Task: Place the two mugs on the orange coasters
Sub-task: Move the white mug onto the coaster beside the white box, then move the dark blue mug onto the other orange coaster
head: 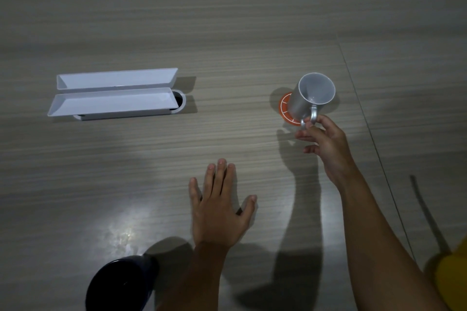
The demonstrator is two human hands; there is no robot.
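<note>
A white mug (307,101) stands upright on an orange coaster (285,110) at the right of the wooden table, its handle toward me. My right hand (323,141) pinches that handle with thumb and forefinger. My left hand (218,206) lies flat on the table, palm down, fingers spread, holding nothing. A dark navy mug (121,284) sits at the bottom left edge of the view, partly cut off, just left of my left forearm. Only one orange coaster is in sight.
A white cable-port cover (113,92) with two open flaps sits at the left middle of the table (227,33). A seam in the tabletop runs diagonally down the right side. A yellow sleeve (452,278) shows at the bottom right corner.
</note>
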